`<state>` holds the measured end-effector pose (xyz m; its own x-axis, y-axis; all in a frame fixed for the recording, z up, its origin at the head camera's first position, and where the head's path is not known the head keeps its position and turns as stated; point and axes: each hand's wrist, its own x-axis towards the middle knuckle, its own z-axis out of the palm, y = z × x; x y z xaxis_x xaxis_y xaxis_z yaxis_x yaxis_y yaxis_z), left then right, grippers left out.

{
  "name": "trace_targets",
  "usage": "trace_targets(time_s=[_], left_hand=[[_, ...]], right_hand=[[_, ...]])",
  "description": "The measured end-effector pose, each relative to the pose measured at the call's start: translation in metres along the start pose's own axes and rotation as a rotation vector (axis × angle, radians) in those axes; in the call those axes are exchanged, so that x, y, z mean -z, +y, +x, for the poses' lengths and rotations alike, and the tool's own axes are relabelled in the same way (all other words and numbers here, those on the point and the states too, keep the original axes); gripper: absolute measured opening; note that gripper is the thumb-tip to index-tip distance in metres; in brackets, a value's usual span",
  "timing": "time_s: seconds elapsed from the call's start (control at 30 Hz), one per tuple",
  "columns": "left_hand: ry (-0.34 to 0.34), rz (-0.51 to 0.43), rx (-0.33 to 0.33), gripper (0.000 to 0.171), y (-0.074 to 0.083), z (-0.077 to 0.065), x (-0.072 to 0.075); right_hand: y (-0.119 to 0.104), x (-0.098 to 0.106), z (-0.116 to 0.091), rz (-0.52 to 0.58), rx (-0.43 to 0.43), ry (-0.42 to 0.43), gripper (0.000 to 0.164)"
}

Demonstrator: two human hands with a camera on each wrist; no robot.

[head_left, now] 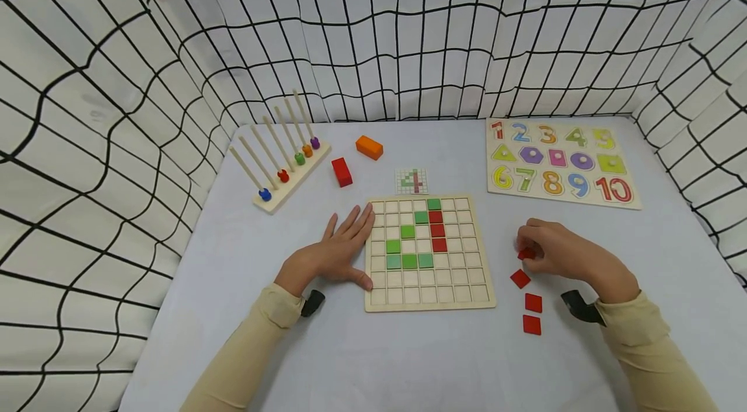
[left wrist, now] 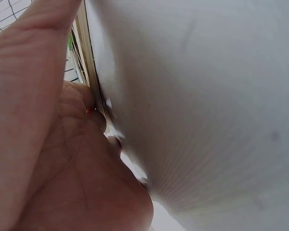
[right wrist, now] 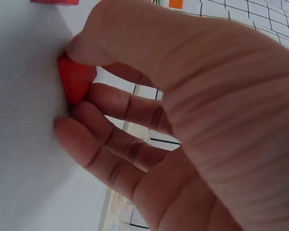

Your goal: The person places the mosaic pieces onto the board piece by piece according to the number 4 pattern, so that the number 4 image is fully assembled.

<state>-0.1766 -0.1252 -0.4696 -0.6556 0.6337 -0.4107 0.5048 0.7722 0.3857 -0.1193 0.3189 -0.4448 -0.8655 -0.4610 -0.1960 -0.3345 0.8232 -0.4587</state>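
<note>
A wooden grid board (head_left: pixel 411 295) lies in the middle of the table in the head view. Several green tiles (head_left: pixel 410 261) and three red tiles (head_left: pixel 437 231) sit in its squares. My left hand (head_left: pixel 335 250) rests beside the board with fingers spread, fingertips and thumb at its left edge. To the right of the board, my right hand (head_left: pixel 569 257) pinches a red square tile (right wrist: pixel 77 79) between thumb and fingers, tilted at the table surface. Three loose red tiles (head_left: pixel 533 303) lie on the table just below that hand.
A small pattern card (head_left: pixel 411 181) lies behind the board. Farther left are a red block (head_left: pixel 342 172), an orange block (head_left: pixel 369 147) and a peg rack (head_left: pixel 280 194) with coloured beads. A number and shape puzzle (head_left: pixel 560 162) lies back right. Black netting (head_left: pixel 397 29) surrounds the table.
</note>
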Motion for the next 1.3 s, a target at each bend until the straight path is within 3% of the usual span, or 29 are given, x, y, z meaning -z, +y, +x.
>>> trace_targets(time_s=[0.67, 1.3], left_hand=[[0.006, -0.009, 0.001, 0.142, -0.001, 0.0, 0.001], [0.003, -0.015, -0.001, 0.141, 0.003, -0.001, 0.002]], right_hand=[[-0.026, 0.005, 0.02, -0.053, 0.134, 0.032, 0.019], [-0.061, -0.017, 0.052, -0.135, 0.34, 0.048, 0.015]])
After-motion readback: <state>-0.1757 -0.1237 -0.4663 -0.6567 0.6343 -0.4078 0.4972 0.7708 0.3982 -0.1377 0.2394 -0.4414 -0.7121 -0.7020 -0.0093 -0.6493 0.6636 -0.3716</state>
